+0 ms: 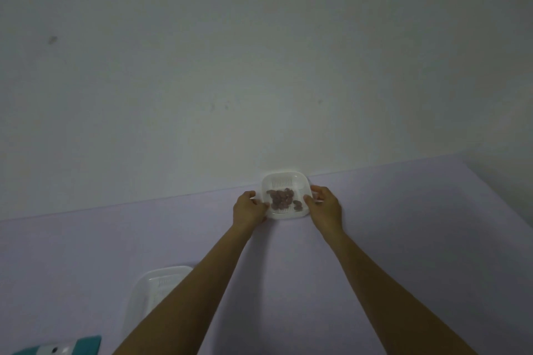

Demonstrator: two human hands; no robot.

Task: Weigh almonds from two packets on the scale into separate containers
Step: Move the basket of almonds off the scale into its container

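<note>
A small white slotted container (284,180) sits at the far edge of the table, against the wall. Several brown almonds (281,198) lie in its bottom. My left hand (248,208) grips its left side and my right hand (324,204) grips its right side, fingers curled round the rim. A second white container (153,285) stands near me on the left, partly hidden behind my left forearm. Whether it holds anything cannot be seen. A teal packet (62,348) shows at the bottom left corner.
The table has a pale lilac top (403,239) that ends at a plain white wall (259,66). The table's right end (496,196) shows at the far right.
</note>
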